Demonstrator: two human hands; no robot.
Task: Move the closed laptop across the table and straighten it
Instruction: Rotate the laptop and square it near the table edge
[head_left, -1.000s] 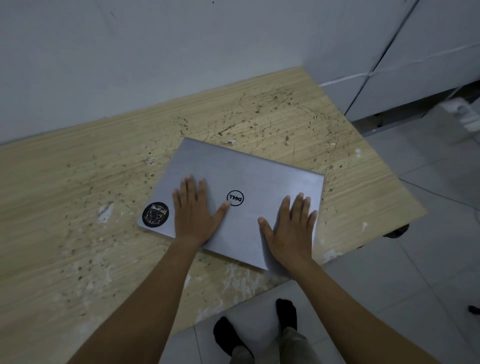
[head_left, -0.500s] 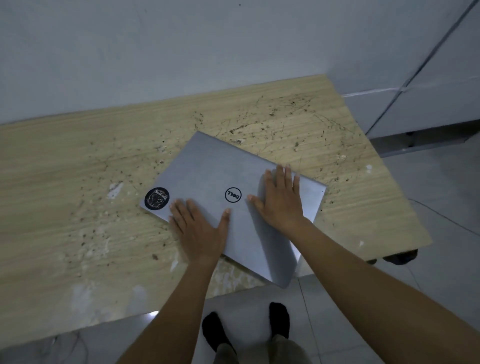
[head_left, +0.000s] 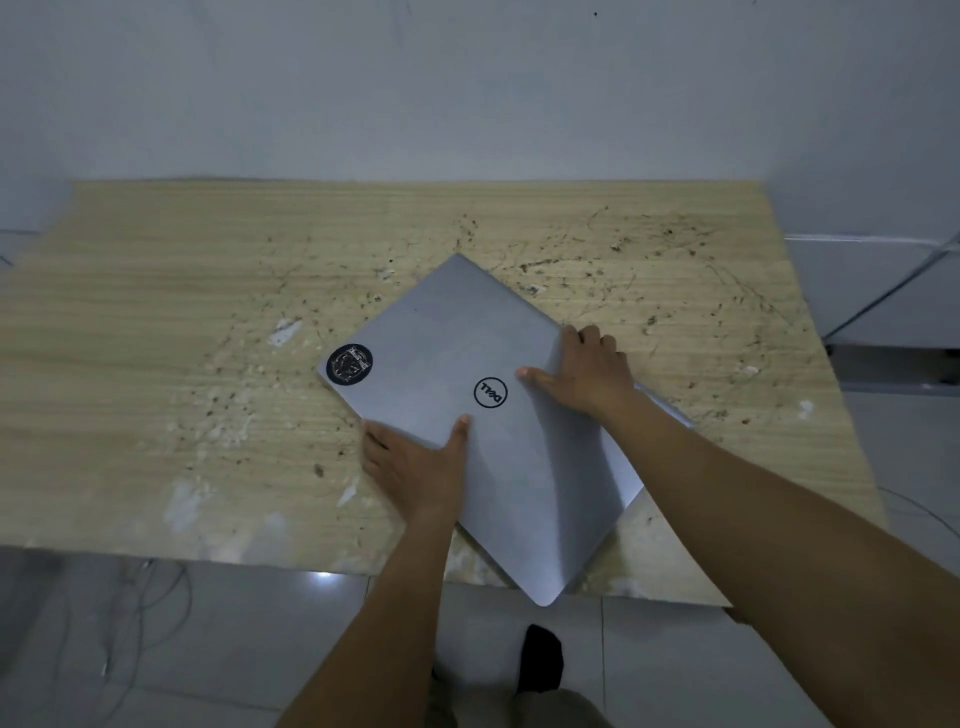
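The closed laptop (head_left: 483, 415) is lying skewed like a diamond on the counter (head_left: 156, 322), its near corner poking past the front edge. The left hand (head_left: 415, 467) is gripping the near-left edge, fingers (head_left: 376, 434) curled under, while the right hand (head_left: 587, 371) is clasping the far-right edge. Its long axis is running diagonally, so it's needing a twist to square up.

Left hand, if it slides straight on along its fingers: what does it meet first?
Probably the round black sticker on the closed silver laptop; the left hand points up-left along that edge, so it may just pass beside it.
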